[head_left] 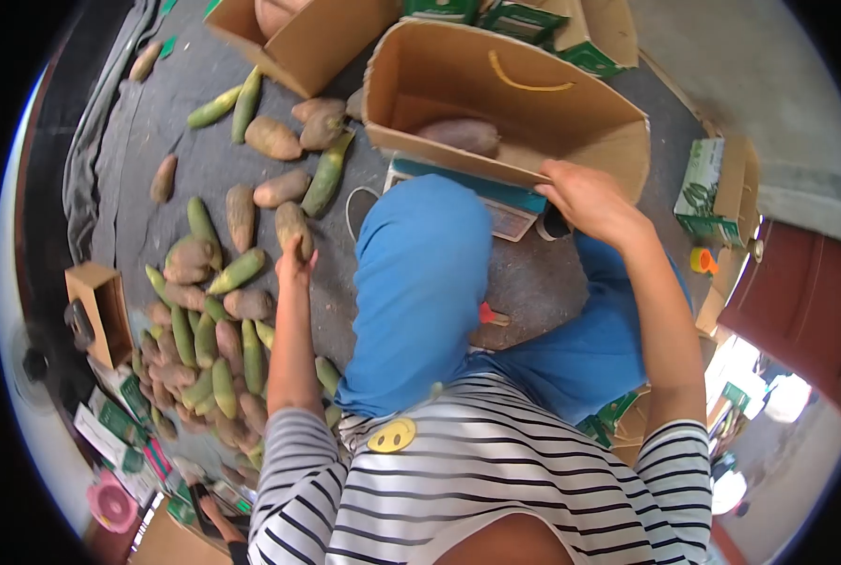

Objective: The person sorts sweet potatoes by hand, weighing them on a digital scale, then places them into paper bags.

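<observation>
My left hand [296, 266] is closed around the lower end of a brown oblong vegetable [291, 226], beside a spread of similar ones on the dark floor. The thumb and fingers of my right hand [590, 196] pinch the near edge of an upright cardboard box [590, 122] with a yellow cord handle. Inside that box lies one purplish-brown oblong vegetable [463, 136]. Under the box shows a teal-topped device [510, 193], which looks like a scale; the box covers most of it.
Brown vegetables and long green vegetables [223, 386] are heaped on the dark sheet [124, 169] at left. Another cardboard box [321, 42] stands behind, holding something. A green-and-white carton [698, 184] and an orange item [703, 260] are at right. Another person's hand [215, 516] shows lower left.
</observation>
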Demonstrator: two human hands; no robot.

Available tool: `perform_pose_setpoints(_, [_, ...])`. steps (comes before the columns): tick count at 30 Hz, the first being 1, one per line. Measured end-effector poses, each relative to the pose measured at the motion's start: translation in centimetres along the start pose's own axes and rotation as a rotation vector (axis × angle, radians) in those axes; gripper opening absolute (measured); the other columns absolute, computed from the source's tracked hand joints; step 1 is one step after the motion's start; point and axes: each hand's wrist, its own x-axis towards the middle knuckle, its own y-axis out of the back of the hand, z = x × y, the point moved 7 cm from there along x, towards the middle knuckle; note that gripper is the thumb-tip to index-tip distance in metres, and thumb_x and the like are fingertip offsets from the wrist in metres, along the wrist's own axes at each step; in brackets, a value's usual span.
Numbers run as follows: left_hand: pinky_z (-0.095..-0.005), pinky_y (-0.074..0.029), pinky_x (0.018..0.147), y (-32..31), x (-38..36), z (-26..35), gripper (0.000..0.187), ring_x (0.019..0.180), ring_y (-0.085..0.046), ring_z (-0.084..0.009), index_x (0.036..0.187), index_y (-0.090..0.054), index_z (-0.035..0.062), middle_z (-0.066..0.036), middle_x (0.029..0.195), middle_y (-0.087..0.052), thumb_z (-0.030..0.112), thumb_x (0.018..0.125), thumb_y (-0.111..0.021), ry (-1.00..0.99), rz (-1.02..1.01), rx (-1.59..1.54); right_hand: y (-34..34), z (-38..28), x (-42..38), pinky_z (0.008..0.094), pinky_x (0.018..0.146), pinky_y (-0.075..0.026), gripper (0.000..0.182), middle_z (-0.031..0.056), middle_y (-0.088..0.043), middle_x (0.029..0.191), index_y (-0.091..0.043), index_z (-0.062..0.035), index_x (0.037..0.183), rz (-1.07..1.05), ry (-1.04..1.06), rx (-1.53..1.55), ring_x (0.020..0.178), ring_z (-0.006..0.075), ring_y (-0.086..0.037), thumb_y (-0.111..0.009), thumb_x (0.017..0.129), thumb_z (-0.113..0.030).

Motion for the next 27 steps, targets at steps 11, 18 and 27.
perform_pose_setpoints(11, [-0.0335,-0.044,0.095,-22.0,-29.5,16.0,0.06,0.11,-0.053,-0.0205,0.125,-0.043,-0.0019,-0.012,0.12,-0.052,0.011,0.076,-0.076,-1.085,-0.542,0.438,-1.2,0.9,-0.1,0.0497,0.076,-0.045,0.02,0.0197,-0.062,0.095,-0.051,-0.0022,0.099,0.003,0.053,0.001,0.092,0.0399,-0.058,-0.052,0.093,-0.021])
perform_pose_setpoints(18, [-0.0398,-0.045,0.092,-35.0,-32.5,14.3,0.06,0.106,-0.055,-0.0345,0.12,-0.05,-0.0004,-0.02,0.113,-0.057,0.021,0.071,-0.077,-1.626,-0.87,0.923,-0.6,0.5,0.0,0.0492,0.08,-0.047,0.022,0.024,-0.063,0.097,-0.052,-0.0007,0.101,0.06,0.094,-0.03,0.095,0.0414,-0.059,-0.056,0.09,-0.02])
perform_pose_setpoints(27, [-0.0335,-0.05,0.084,-28.4,-32.0,14.2,0.024,0.096,-0.061,-0.0252,0.108,-0.059,0.0034,-0.014,0.109,-0.059,0.006,0.084,-0.063,-1.635,-0.528,0.62,-1.1,-0.5,-0.3,0.0482,0.075,-0.045,0.016,0.0189,-0.06,0.093,-0.053,-0.0018,0.096,0.018,0.152,-0.03,0.091,0.0397,-0.058,-0.056,0.09,-0.016])
